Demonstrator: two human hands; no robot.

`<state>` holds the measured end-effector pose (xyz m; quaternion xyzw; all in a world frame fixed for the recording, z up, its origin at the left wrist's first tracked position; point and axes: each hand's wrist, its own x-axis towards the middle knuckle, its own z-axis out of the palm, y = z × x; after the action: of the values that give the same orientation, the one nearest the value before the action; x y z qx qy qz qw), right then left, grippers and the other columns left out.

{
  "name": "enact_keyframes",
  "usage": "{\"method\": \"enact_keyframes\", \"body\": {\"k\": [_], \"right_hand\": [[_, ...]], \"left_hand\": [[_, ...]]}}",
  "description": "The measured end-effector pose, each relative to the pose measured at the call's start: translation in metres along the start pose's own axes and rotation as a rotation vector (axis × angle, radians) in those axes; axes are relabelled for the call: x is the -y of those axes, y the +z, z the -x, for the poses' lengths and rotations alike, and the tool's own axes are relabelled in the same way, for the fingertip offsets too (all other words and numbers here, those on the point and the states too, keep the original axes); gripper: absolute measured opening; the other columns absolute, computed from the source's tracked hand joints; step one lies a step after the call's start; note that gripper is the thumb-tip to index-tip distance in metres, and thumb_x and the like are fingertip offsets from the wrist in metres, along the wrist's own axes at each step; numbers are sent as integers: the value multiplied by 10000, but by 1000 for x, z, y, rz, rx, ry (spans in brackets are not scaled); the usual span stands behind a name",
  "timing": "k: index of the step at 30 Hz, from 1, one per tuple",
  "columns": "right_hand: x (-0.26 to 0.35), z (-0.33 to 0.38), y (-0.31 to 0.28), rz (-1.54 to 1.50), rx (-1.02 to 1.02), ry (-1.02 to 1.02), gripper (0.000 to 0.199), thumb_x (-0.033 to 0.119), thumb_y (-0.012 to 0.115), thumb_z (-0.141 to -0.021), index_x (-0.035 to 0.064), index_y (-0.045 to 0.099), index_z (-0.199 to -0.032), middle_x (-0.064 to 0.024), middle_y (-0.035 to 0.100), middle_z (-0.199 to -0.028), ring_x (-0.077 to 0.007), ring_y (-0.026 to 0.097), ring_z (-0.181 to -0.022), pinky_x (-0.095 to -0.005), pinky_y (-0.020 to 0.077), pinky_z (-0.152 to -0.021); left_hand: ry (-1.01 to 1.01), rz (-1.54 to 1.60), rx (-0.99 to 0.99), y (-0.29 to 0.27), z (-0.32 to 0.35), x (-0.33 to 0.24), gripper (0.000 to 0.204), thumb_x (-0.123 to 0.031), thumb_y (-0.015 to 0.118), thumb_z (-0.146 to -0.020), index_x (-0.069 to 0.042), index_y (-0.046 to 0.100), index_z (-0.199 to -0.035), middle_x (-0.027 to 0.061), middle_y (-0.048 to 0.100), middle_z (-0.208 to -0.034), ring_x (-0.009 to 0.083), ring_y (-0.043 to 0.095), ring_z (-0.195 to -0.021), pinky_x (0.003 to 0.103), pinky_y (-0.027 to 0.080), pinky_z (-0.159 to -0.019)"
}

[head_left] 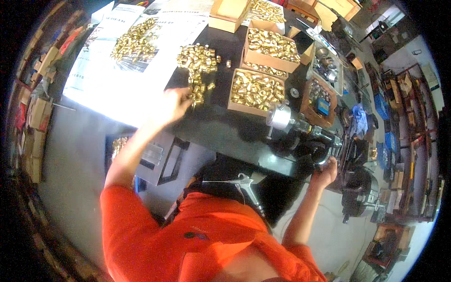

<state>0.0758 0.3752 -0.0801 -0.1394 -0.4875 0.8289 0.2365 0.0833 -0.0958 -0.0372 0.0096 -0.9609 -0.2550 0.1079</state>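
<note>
My left hand (176, 104) is at the near edge of a loose pile of small brass fittings (199, 63) on the dark bench. Its fingers are curled together beside the nearest pieces, and what is between them is hidden. To the right, my right hand (326, 172) is closed at the near end of a small bench machine (310, 131), around what looks like its handwheel (320, 154). The machine's round silver chuck (279, 116) points left, just in front of an open cardboard box (233, 104) full of brass fittings.
Another brass heap (136, 42) lies on newspaper sheets (101, 87) at the left. Behind the near box stand a second filled box (282, 63) and a closed carton (225, 23). A tray of metal parts (336, 84) sits at right. An air gun (249, 188) hangs below the bench edge.
</note>
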Motion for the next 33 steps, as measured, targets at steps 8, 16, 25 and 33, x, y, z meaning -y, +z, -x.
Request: {"method": "enact_keyframes", "body": {"k": [8,16,25,33], "right_hand": [[-1,-6,-6,4,53,-72,169,172,467,-834,28,532,-773,-17,445,-631,-87,351,-485,-198,273,-422],[3,0,-2,18,99,-44,139,149,440,-803,32,512,-789,-1,436,-647,-70,355,-521,-180,284,-431],[2,-1,-2,32,46,-13,145,166,458,-826,45,522,-778,-3,444,-644,-77,374,-526,-193,288,-450],[5,0,-1,57,81,-16,149,162,456,-834,45,526,-772,3,452,-645,-71,365,-518,-190,273,-444]], "left_hand": [[164,-363,-17,19,0,-11,146,-136,599,-686,-59,533,-790,146,584,-695,322,584,-674,427,464,-606],[137,-362,105,16,24,-31,164,-166,561,-713,-60,542,-836,155,580,-640,335,589,-614,441,475,-582],[11,-178,123,10,30,-18,174,-221,616,-702,-62,549,-722,144,577,-617,305,592,-601,411,472,-565],[-73,1048,436,11,20,-53,164,-25,587,-767,12,504,-903,69,576,-691,123,561,-516,233,454,-484]]}}
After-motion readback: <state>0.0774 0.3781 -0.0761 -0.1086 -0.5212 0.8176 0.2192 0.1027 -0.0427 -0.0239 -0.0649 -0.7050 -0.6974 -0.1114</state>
